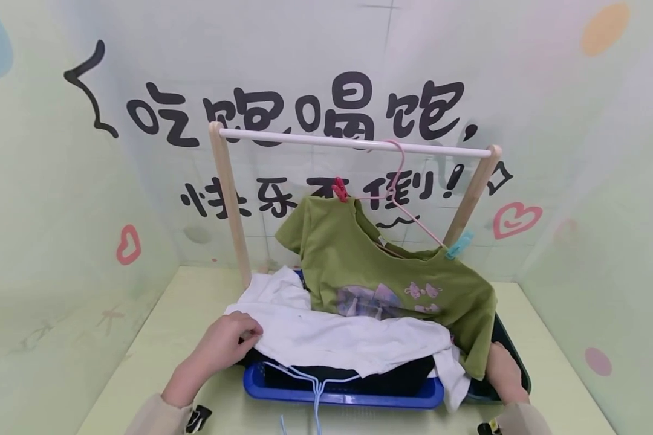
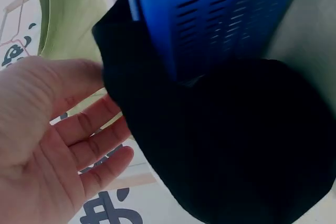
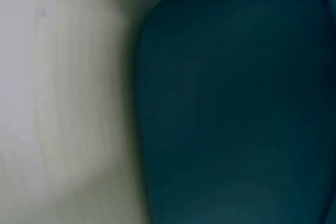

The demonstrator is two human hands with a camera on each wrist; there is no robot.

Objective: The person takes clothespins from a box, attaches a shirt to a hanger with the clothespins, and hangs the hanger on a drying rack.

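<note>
My left hand (image 1: pixel 230 339) is at the left edge of a white garment (image 1: pixel 337 338). In the left wrist view its thumb and fingers meet the edge of a black garment (image 2: pixel 173 114), which hides some fingertips, so a pinch cannot be confirmed. Black cloth also shows beneath the white garment, above a blue basket (image 1: pixel 343 399). My right hand (image 1: pixel 503 370) reaches down beside a green T-shirt (image 1: pixel 402 272) at the dark green basket (image 1: pixel 524 368). Its fingers are hidden in the head view, and the right wrist view shows only the green basket's surface and the table.
The T-shirt hangs on a pink hanger (image 1: pixel 418 223) with a red clip (image 1: pixel 340 190) and a blue clip (image 1: pixel 459 246). A wooden rack (image 1: pixel 231 205) with a white rod (image 1: pixel 315 140) stands behind. A light blue hanger (image 1: pixel 318 393) juts out at the front.
</note>
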